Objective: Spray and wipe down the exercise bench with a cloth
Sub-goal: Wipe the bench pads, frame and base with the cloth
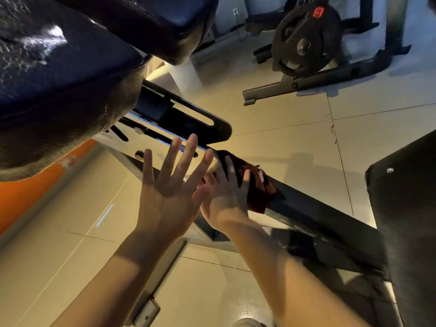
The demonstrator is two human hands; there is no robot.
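Observation:
The exercise bench's dark padded cushion (59, 60) fills the upper left, with wet streaks on its surface. Its grey metal frame beam (313, 215) runs diagonally from below the cushion toward the lower right. My right hand (224, 194) presses a dark red cloth (257, 185) onto that beam, fingers wrapped over the cloth. My left hand (169, 185) hovers just left of it with fingers spread wide, holding nothing. No spray bottle is in view.
A black adjustment bracket (188, 116) juts out under the cushion. A weight plate on a rack (304, 41) stands at the upper right. A black pad (408, 220) fills the right edge. An orange part (35, 185) sits at the left. The floor (271, 109) is pale tile.

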